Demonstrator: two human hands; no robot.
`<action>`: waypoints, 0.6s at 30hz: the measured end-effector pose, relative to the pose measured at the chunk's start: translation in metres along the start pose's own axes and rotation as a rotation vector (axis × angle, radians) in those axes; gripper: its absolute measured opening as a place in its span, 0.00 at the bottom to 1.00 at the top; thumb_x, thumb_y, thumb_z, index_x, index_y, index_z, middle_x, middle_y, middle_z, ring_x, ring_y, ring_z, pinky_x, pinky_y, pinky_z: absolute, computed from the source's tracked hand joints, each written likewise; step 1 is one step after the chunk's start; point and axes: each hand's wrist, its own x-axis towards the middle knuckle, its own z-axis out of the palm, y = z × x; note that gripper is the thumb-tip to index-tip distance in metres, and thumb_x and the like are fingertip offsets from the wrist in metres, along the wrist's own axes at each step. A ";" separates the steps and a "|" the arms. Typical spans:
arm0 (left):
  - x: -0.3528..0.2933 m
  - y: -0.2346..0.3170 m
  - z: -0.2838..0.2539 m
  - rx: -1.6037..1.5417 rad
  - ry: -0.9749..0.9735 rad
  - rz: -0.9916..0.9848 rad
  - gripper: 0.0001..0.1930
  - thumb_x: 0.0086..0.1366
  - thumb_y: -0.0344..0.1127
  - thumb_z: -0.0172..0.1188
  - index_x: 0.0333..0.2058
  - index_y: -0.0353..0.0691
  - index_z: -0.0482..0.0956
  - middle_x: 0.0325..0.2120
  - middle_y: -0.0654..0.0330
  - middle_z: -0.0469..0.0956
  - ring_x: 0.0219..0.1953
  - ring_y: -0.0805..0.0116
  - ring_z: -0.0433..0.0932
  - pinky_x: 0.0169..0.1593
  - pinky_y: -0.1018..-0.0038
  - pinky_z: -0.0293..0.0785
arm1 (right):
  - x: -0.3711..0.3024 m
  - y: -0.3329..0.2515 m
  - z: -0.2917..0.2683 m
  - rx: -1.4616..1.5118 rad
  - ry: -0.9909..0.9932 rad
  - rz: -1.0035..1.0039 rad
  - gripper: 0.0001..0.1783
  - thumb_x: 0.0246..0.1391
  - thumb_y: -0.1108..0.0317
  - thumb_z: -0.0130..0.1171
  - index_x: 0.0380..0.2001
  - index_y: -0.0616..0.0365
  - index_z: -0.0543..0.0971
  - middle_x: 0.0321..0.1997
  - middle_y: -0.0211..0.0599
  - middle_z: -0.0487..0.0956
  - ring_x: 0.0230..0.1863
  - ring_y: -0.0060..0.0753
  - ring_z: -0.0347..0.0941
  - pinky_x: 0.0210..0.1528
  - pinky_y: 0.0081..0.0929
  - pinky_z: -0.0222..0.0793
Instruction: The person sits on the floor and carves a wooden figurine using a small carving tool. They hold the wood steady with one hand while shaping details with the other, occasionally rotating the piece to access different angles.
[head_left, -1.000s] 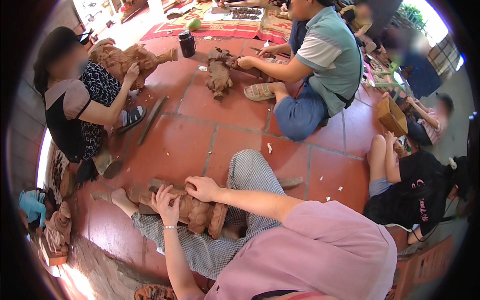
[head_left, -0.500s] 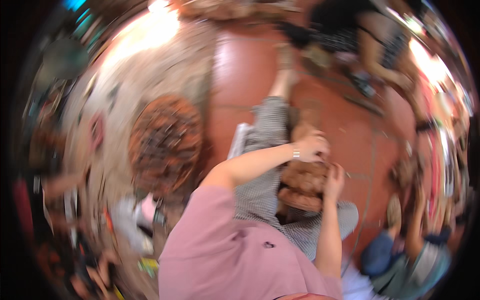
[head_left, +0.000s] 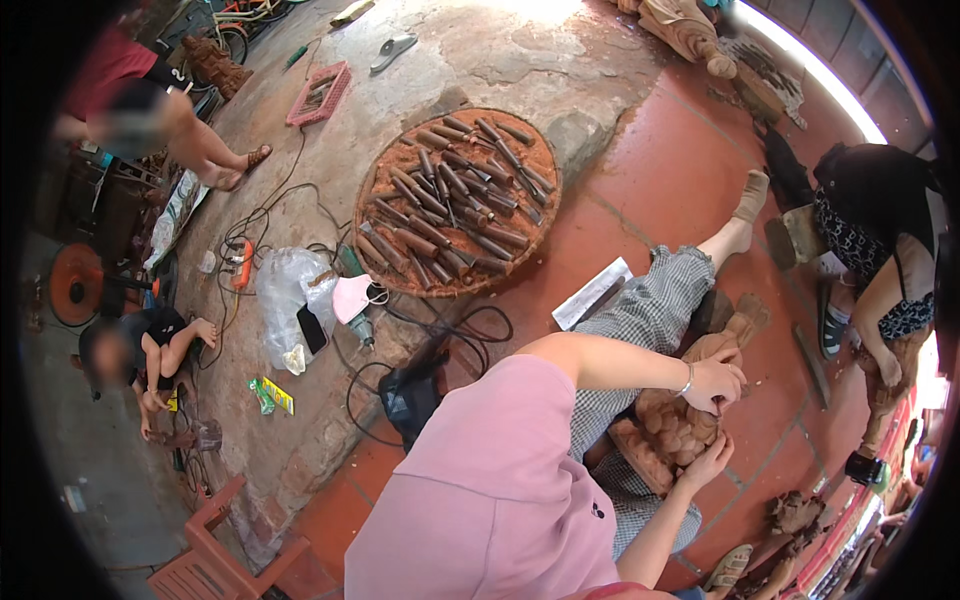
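The view has swung to the left over the last second, so the shallow round reddish-brown tray (head_left: pixel 397 160) that barely showed at the lower edge now lies in full sight. The left hand (head_left: pixel 716 384), with a bracelet at its wrist, is bent with fingers curled in over the lumpy brown carved wooden figure (head_left: pixel 668 425); whether they pinch something small I cannot tell. The right hand (head_left: pixel 706 464) is half open, its fingers resting against the figure's side. The figure lies between legs in grey checked trousers (head_left: pixel 625 325). Beside the near leg is a white paper strip (head_left: pixel 592 293); beyond it, the tray bears many wooden-handled chisels (head_left: pixel 415 240), with a pink cloth face mask (head_left: pixel 352 297) near its rim.
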 end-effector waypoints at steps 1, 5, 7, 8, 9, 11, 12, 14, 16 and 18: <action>-0.005 -0.001 -0.008 -0.037 0.006 -0.009 0.11 0.49 0.41 0.71 0.18 0.51 0.76 0.36 0.73 0.81 0.61 0.65 0.68 0.70 0.38 0.34 | -0.001 -0.002 0.002 0.000 -0.005 -0.003 0.22 0.69 0.57 0.47 0.53 0.66 0.72 0.52 0.42 0.75 0.52 0.34 0.71 0.55 0.30 0.67; 0.002 0.003 0.005 0.047 0.082 -0.040 0.11 0.50 0.40 0.70 0.17 0.51 0.75 0.34 0.73 0.81 0.60 0.66 0.69 0.70 0.37 0.34 | -0.001 -0.003 0.006 0.047 -0.002 0.030 0.22 0.69 0.58 0.47 0.53 0.66 0.72 0.52 0.43 0.75 0.52 0.34 0.71 0.56 0.30 0.67; 0.018 0.015 0.020 0.162 0.046 -0.124 0.11 0.50 0.40 0.70 0.17 0.51 0.75 0.32 0.72 0.81 0.60 0.66 0.70 0.70 0.37 0.34 | 0.000 -0.003 0.005 0.033 0.022 0.030 0.21 0.69 0.58 0.47 0.53 0.66 0.72 0.52 0.43 0.75 0.52 0.34 0.71 0.56 0.30 0.67; 0.021 0.013 0.025 0.205 0.045 -0.149 0.11 0.50 0.41 0.70 0.17 0.51 0.75 0.32 0.72 0.80 0.59 0.66 0.70 0.70 0.38 0.34 | 0.001 0.001 0.006 0.036 0.010 0.022 0.21 0.69 0.59 0.47 0.53 0.66 0.71 0.52 0.42 0.75 0.52 0.33 0.70 0.55 0.29 0.67; 0.022 0.011 0.029 0.248 0.045 -0.173 0.11 0.50 0.41 0.70 0.17 0.51 0.75 0.31 0.72 0.80 0.59 0.66 0.70 0.71 0.38 0.34 | 0.003 0.005 0.008 0.040 -0.001 0.013 0.21 0.69 0.59 0.47 0.53 0.66 0.71 0.52 0.42 0.75 0.52 0.33 0.70 0.55 0.29 0.67; 0.020 0.010 0.031 0.205 0.032 -0.127 0.11 0.50 0.41 0.70 0.18 0.51 0.75 0.31 0.72 0.80 0.59 0.66 0.71 0.71 0.39 0.35 | 0.001 0.007 0.003 0.043 -0.007 0.003 0.21 0.69 0.59 0.47 0.53 0.66 0.71 0.51 0.41 0.75 0.52 0.32 0.70 0.55 0.29 0.67; 0.015 0.004 0.020 0.120 0.014 -0.058 0.11 0.50 0.41 0.70 0.18 0.51 0.75 0.31 0.72 0.80 0.58 0.66 0.71 0.71 0.39 0.36 | 0.000 0.006 0.003 0.047 -0.001 0.005 0.20 0.69 0.59 0.47 0.53 0.66 0.71 0.51 0.41 0.74 0.52 0.31 0.70 0.55 0.28 0.67; 0.003 -0.010 -0.003 -0.031 0.025 0.049 0.12 0.49 0.40 0.71 0.18 0.50 0.75 0.31 0.72 0.81 0.58 0.65 0.71 0.70 0.40 0.38 | -0.004 -0.002 0.007 0.058 0.004 0.003 0.20 0.69 0.59 0.47 0.53 0.66 0.72 0.51 0.41 0.75 0.51 0.31 0.70 0.55 0.28 0.67; -0.009 -0.025 -0.012 -0.184 0.079 0.136 0.13 0.48 0.39 0.72 0.17 0.50 0.74 0.32 0.73 0.81 0.59 0.65 0.71 0.70 0.41 0.39 | -0.008 -0.008 0.008 0.058 0.018 0.002 0.20 0.69 0.59 0.47 0.51 0.65 0.73 0.49 0.41 0.76 0.50 0.32 0.71 0.55 0.29 0.66; -0.010 -0.019 -0.010 -0.135 0.092 0.109 0.12 0.47 0.37 0.73 0.18 0.51 0.75 0.32 0.77 0.81 0.58 0.65 0.71 0.68 0.41 0.41 | -0.010 -0.013 0.010 0.045 0.029 0.016 0.19 0.69 0.59 0.47 0.51 0.65 0.73 0.49 0.40 0.76 0.50 0.32 0.71 0.55 0.29 0.66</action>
